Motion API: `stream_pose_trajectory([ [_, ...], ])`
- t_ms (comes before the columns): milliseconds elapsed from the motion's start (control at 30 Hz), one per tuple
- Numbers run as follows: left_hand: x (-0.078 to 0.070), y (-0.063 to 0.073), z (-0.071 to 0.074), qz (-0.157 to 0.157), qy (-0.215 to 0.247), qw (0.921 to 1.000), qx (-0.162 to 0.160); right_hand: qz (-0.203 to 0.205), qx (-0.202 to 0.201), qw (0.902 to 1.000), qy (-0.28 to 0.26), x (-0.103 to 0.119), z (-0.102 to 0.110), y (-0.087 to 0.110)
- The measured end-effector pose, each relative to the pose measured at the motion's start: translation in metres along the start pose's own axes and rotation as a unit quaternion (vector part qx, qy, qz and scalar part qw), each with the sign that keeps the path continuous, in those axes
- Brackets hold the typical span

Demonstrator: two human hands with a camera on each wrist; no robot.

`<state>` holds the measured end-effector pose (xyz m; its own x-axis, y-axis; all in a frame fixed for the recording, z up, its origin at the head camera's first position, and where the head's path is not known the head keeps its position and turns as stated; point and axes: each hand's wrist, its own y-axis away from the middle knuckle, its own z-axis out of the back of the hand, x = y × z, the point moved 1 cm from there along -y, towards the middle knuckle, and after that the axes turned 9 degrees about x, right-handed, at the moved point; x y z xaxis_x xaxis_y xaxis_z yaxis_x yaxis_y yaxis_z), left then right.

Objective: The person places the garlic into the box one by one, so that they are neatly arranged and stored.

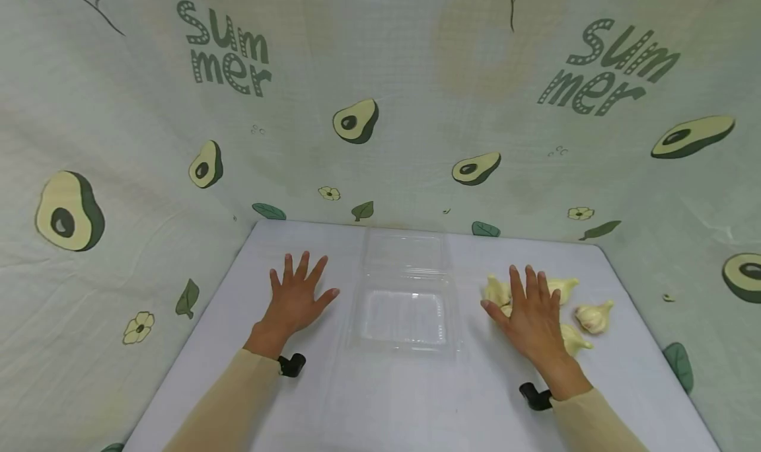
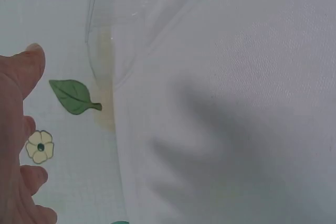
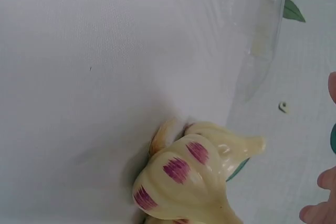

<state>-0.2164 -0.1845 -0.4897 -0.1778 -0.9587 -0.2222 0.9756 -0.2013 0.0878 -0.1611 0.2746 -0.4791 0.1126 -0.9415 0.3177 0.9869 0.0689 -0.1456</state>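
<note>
My left hand point(image 1: 294, 303) is held over the white table to the left of a clear plastic box point(image 1: 404, 346), its fingers spread and holding nothing. The box stands with its lid point(image 1: 405, 252) laid back toward the far edge. My right hand point(image 1: 532, 320) hovers over several garlic bulbs, fingers straight, partly hiding them. One garlic bulb point(image 1: 593, 317) sits apart at the right; another point(image 1: 496, 290) shows beyond the thumb. In the right wrist view, a cream garlic bulb point(image 3: 181, 179) with purple patches lies below the hand, with others against it.
A white table point(image 1: 380, 406) spreads under everything. A pale cloth point(image 1: 410, 62) printed with avocados, leaves and lettering hangs behind and on both sides. Each wrist wears a small black camera, seen at the left wrist point(image 1: 292, 365) and right wrist point(image 1: 535, 397).
</note>
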Motion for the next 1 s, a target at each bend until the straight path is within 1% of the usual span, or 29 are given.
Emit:
stream_pose_trajectory([
  [67,-0.003,0.0,-0.001,-0.003,0.001,1.0,-0.002,0.004,0.0,1.0,0.0,0.002,-0.001,0.001],
  [167,-0.01,0.0,-0.003,-0.008,0.002,1.0,-0.002,0.009,0.014,0.9999,0.001,0.01,-0.003,0.004],
  [300,-0.025,0.003,-0.007,-0.018,0.005,0.9998,0.012,0.02,0.035,0.9992,0.0,0.027,-0.007,0.01],
  [467,-0.047,0.007,-0.015,-0.043,0.009,0.9986,0.031,0.051,0.055,0.9972,-0.006,0.049,-0.018,0.017],
  [567,-0.058,0.009,-0.023,-0.058,0.014,0.9976,0.034,0.069,0.067,0.9953,-0.014,0.06,-0.028,0.022],
  [633,-0.063,0.01,-0.028,-0.07,0.017,0.9965,0.042,0.077,0.073,0.9942,-0.018,0.065,-0.034,0.025],
  [767,-0.067,0.014,-0.037,-0.093,0.023,0.9935,0.062,0.088,0.082,0.9926,-0.012,0.07,-0.044,0.031],
  [933,-0.067,0.019,-0.044,-0.096,0.033,0.9917,0.078,0.098,0.088,0.9913,0.0,0.07,-0.051,0.039],
  [1000,-0.067,0.022,-0.045,-0.097,0.028,0.9914,0.083,0.102,0.087,0.991,0.002,0.069,-0.053,0.043],
])
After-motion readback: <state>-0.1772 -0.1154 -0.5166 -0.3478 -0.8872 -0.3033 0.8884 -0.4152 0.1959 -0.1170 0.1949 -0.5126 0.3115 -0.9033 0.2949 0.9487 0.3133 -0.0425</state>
